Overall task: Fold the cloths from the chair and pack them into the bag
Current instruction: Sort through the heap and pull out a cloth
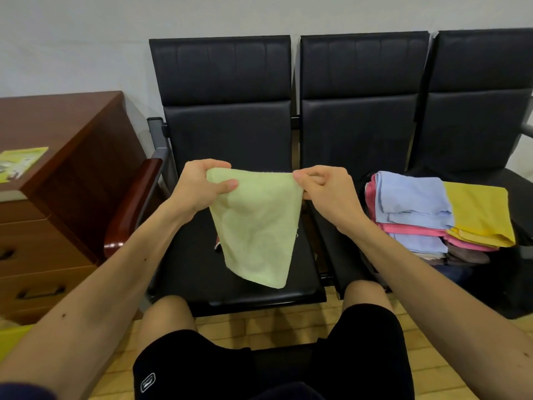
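Observation:
A pale green cloth (255, 226) hangs in the air above the left black chair seat (202, 284). My left hand (202, 183) pinches its upper left corner and my right hand (320, 183) pinches its upper right corner. The cloth tapers down to a point near the seat's front. On the middle chair seat to the right lies a pile of cloths (427, 215): light blue on top, pink under it, a yellow one (481, 212) at the right, brown at the bottom. No bag is clearly visible.
A row of black chairs (363, 96) stands against the wall. A wooden drawer cabinet (57, 168) with a green leaflet (20, 164) on top is at the left. My knees in black shorts (259, 365) are below, over a yellowish floor.

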`<action>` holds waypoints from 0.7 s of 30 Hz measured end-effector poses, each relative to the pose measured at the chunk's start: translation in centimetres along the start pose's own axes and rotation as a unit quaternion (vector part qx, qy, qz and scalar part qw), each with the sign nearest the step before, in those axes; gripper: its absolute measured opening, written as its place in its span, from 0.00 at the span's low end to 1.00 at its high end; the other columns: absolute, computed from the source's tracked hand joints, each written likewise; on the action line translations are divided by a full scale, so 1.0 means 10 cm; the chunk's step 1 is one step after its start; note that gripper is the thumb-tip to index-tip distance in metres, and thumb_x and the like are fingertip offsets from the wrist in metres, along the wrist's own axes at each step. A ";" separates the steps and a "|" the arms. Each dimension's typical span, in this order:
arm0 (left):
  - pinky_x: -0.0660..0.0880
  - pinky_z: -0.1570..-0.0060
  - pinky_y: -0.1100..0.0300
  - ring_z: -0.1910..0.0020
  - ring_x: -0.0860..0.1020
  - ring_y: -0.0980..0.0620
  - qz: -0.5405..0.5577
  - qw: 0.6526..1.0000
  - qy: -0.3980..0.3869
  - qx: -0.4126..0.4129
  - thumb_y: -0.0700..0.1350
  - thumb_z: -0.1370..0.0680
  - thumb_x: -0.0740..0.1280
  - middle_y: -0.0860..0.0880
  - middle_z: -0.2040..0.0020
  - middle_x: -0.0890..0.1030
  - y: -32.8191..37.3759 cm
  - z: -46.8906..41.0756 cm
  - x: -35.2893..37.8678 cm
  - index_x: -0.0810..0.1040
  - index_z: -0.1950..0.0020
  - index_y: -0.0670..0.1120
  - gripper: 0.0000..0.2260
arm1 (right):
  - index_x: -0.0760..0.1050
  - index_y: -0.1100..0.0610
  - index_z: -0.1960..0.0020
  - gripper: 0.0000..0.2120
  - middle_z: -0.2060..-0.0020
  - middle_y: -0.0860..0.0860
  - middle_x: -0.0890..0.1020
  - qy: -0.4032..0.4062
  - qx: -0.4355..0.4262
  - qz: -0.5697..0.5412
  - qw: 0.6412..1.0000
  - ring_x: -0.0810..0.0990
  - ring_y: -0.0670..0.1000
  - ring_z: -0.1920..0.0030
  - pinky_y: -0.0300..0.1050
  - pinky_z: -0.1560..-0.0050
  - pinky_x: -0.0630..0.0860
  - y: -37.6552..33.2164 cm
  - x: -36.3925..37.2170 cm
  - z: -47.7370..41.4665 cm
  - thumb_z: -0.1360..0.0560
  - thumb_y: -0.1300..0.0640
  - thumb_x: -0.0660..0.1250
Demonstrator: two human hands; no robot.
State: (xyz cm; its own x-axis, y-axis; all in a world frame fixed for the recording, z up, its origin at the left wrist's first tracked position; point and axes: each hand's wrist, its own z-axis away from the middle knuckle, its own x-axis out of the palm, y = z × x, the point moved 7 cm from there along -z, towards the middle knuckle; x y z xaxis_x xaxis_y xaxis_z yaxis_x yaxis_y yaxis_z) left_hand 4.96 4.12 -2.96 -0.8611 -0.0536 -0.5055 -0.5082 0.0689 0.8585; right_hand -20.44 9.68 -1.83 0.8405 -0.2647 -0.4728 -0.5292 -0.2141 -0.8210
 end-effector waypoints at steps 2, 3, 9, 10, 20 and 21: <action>0.79 0.43 0.48 0.42 0.79 0.50 -0.007 1.000 0.002 0.001 0.46 0.28 0.77 0.51 0.42 0.80 0.02 0.01 0.03 0.82 0.40 0.49 0.17 | 0.84 0.52 0.50 0.07 0.61 0.37 0.83 0.033 -0.010 0.013 0.999 0.82 0.37 0.58 0.40 0.48 0.81 0.03 -0.05 0.00 0.23 0.52 0.70; 0.80 0.44 0.49 0.43 0.80 0.50 -0.014 1.000 0.006 0.005 0.46 0.28 0.78 0.52 0.44 0.81 0.03 0.01 0.04 0.82 0.42 0.49 0.16 | 0.84 0.53 0.49 0.07 0.61 0.36 0.82 0.045 -0.026 0.040 0.998 0.81 0.37 0.59 0.37 0.49 0.80 0.02 -0.06 0.02 0.23 0.52 0.71; 0.81 0.48 0.51 0.49 0.81 0.52 -0.051 0.998 0.031 0.035 0.47 0.27 0.77 0.53 0.52 0.84 0.07 0.08 0.06 0.84 0.49 0.49 0.09 | 0.82 0.56 0.43 0.11 0.54 0.50 0.86 0.064 -0.098 0.141 0.983 0.83 0.46 0.56 0.45 0.47 0.80 -0.09 -0.07 0.12 0.23 0.53 0.71; 0.80 0.49 0.53 0.51 0.81 0.53 -0.054 0.997 0.033 0.045 0.47 0.27 0.76 0.53 0.53 0.83 0.09 0.11 0.07 0.84 0.50 0.49 0.07 | 0.82 0.56 0.43 0.11 0.54 0.51 0.86 0.067 -0.102 0.155 0.980 0.83 0.48 0.55 0.48 0.47 0.80 -0.10 -0.08 0.12 0.23 0.52 0.70; 0.75 0.55 0.61 0.57 0.77 0.58 -0.091 0.987 0.064 0.118 0.46 0.27 0.77 0.58 0.59 0.79 0.25 0.29 0.10 0.84 0.53 0.48 0.05 | 0.79 0.55 0.52 0.05 0.53 0.46 0.75 0.041 -0.086 0.189 0.977 0.76 0.47 0.52 0.42 0.49 0.74 0.06 -0.17 0.10 0.23 0.54 0.71; 0.74 0.54 0.60 0.56 0.76 0.57 -0.099 0.984 0.068 0.130 0.46 0.28 0.77 0.58 0.59 0.78 0.27 0.31 0.09 0.85 0.54 0.49 0.05 | 0.78 0.54 0.53 0.04 0.51 0.47 0.76 0.023 -0.076 0.167 0.983 0.75 0.46 0.50 0.40 0.48 0.73 0.09 -0.18 0.09 0.23 0.54 0.70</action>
State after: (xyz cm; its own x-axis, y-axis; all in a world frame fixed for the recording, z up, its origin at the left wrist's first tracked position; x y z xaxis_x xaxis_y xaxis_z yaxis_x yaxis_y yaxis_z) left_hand 2.79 7.35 -1.36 -0.7449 -0.2231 -0.6287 -0.6663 0.2958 0.6845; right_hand -22.29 10.82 -2.01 0.6126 -0.3849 -0.6903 -0.7889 -0.2445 -0.5638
